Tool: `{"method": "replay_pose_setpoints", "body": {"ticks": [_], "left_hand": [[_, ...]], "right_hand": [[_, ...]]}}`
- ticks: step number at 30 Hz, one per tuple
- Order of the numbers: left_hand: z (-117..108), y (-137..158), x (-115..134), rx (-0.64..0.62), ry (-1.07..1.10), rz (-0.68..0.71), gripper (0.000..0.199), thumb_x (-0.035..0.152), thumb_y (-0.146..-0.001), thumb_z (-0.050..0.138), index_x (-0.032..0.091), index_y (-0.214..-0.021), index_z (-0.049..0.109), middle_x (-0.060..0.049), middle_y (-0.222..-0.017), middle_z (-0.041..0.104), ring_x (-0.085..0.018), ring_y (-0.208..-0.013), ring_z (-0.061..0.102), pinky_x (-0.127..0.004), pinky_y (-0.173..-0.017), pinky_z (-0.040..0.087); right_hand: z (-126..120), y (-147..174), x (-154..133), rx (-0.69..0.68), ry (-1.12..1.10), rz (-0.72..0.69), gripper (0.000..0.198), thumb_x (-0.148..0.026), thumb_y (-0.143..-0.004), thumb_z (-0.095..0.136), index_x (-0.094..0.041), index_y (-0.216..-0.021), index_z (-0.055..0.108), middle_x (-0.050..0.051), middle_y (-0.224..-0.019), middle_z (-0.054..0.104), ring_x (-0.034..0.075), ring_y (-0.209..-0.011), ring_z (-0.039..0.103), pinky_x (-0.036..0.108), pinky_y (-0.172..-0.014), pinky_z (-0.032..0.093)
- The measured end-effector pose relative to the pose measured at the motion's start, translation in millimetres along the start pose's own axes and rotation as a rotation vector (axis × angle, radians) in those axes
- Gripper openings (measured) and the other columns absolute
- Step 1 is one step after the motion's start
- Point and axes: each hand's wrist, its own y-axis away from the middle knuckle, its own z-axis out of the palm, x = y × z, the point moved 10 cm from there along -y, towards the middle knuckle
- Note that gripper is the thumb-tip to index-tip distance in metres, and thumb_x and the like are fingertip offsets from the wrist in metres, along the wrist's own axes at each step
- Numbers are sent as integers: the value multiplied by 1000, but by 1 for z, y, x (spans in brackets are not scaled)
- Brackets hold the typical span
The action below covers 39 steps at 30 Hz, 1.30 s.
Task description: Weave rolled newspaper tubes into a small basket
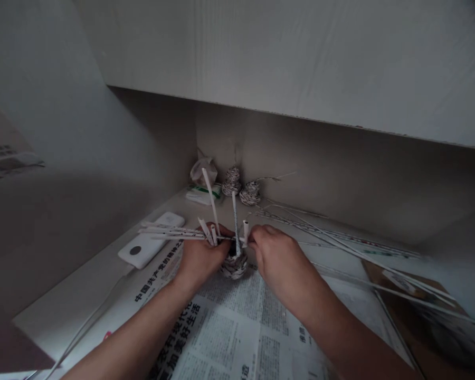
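Observation:
A small round basket woven from rolled-paper strips (234, 267) is held above the newspaper (237, 322). Several paper tubes (236, 221) stick up from its rim, and others point off to the left. Wrapped round the basket's left side, my left hand (206, 256) is closed on it, with tubes passing over the thumb. On the right side, my right hand (273, 245) pinches a paper tube (246, 232) at the rim. Its fingertips are partly hidden behind the hand.
Two finished-looking woven gourd shapes (231, 182) stand by the back wall, beside a tissue pack (203, 194). A white power bank (150, 241) with a cable lies left. Long paper tubes (324, 232) spread across the right side, over a brown board (404, 311). A cabinet (285, 58) overhangs the desk.

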Motion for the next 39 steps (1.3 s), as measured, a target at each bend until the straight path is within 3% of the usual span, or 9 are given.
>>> {"method": "replay_pose_setpoints", "body": {"ticks": [7,12,16,19,25,30,39], "left_hand": [[1,-1,2,3,-21,67,19,11,-68,56,24,-73,70,1,-77,73,-18,-77,67,-30,-78,51],[1,0,1,8,-12,59,20,10,-67,56,24,-73,70,1,-74,72,-17,-73,66,-29,-73,51],[4,2,-1,-15,54,49,13,14,-68,60,23,-73,69,0,-74,72,-17,-72,66,-28,-71,51],[6,2,-4,-25,119,45,10,17,-69,61,21,-73,68,0,-73,71,-16,-69,65,-27,-67,51],[5,1,-2,-12,-53,83,18,13,-69,57,22,-76,71,0,-77,72,-16,-74,66,-28,-73,51],[10,2,-2,-35,-45,102,18,11,-69,56,21,-75,70,1,-74,72,-15,-71,66,-26,-68,51],[12,6,6,-24,-90,173,17,8,-68,54,19,-70,67,0,-70,68,-14,-67,63,-25,-65,48]], "right_hand": [[-10,4,-10,70,-61,-55,17,-4,-81,48,-19,-90,53,5,-86,59,18,-80,56,30,-70,43],[-6,6,-19,21,-134,-108,30,1,-77,45,-19,-96,54,5,-95,57,17,-87,56,29,-76,46],[-5,5,-20,2,-156,-111,21,-4,-86,43,-19,-96,55,5,-96,58,16,-85,57,29,-76,47],[-6,4,-19,12,-125,-99,14,-11,-91,44,-19,-91,55,5,-92,58,16,-83,57,29,-73,46],[2,3,-16,12,-10,-81,13,-8,-88,48,-18,-90,56,4,-86,60,17,-82,56,29,-72,45],[8,3,-18,36,85,-90,14,-7,-88,49,-17,-89,59,6,-88,61,20,-88,54,31,-77,44],[13,1,-22,68,223,-118,13,-11,-88,51,-17,-84,61,6,-83,61,23,-86,53,33,-73,42]]}}
